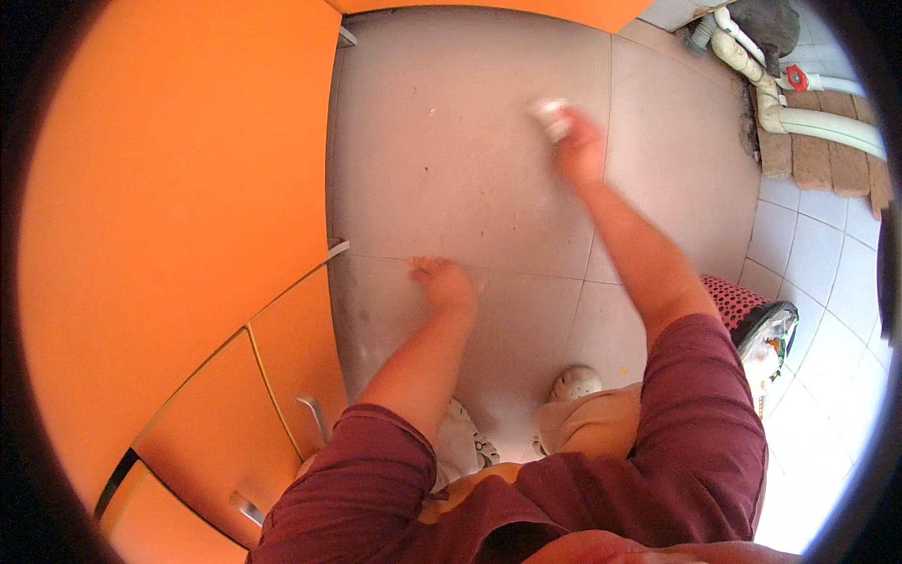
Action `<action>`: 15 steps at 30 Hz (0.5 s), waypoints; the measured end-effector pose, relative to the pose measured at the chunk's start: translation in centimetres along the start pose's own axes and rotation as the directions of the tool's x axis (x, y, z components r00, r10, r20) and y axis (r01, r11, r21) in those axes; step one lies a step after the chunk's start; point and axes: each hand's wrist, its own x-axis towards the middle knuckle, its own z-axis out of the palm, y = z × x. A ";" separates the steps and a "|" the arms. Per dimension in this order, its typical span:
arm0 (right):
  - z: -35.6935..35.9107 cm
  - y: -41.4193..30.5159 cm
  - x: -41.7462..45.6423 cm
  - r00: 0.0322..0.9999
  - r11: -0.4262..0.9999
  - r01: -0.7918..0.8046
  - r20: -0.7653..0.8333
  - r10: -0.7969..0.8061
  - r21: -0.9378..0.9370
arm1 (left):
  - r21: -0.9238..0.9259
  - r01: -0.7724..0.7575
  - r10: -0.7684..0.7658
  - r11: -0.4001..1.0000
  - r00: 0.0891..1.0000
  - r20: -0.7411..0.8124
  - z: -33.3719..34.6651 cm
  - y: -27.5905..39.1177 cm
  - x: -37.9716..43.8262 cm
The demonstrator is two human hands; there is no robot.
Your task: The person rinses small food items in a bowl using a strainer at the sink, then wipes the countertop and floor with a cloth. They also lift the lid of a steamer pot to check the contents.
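My right hand [582,144] is shut on a crumpled white wad [553,118], perhaps tissue or cloth; motion blur hides its exact kind. It reaches out over the far part of the grey tiled floor [451,176]. Nearer to me and further left, my left hand [447,282] hangs over a tile joint with its fingers loosely bent. Nothing shows in that hand, though it is also blurred. Small dark and yellowish specks and a tiny pale scrap [432,111] lie scattered on the floor around the two hands.
Orange cabinet doors [190,176] with metal handles [313,416] line the left. On the right, a pink perforated waste bin [733,303] with a liner stands by the white tiled wall [810,254]. White pipes [824,127] and a red valve [796,78] occupy the far right corner. My pale clogs [576,383] are below.
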 end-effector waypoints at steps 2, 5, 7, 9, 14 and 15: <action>-5.4 5.0 6.2 0.944 0.929 -0.252 -0.281 0.174 -0.272 | -0.063 -0.009 0.009 0.998 1.000 0.004 0.2 -0.3 0.2; -12.2 16.8 10.2 0.670 0.670 -0.716 -0.457 0.585 -0.193 | -0.032 -0.040 0.039 0.999 0.999 -0.005 0.1 -0.2 0.7; -12.0 14.2 12.1 0.738 0.548 -0.670 -0.369 0.564 -0.501 | 0.020 -0.015 0.016 1.000 1.000 -0.013 0.2 0.0 0.5; -9.0 9.6 13.2 0.783 0.526 -0.599 -0.302 0.544 -0.604 | -0.007 -0.005 0.005 1.000 1.000 0.000 -0.4 -0.1 0.1; 2.9 1.6 12.0 0.988 0.889 0.027 0.148 0.046 -0.457 | 0.034 -0.010 0.010 0.999 1.000 0.000 -0.3 0.2 0.4; 5.9 -1.2 10.8 0.961 0.923 0.168 0.268 -0.074 -0.347 | 0.038 -0.004 0.004 0.999 1.000 -0.009 -0.1 0.3 0.6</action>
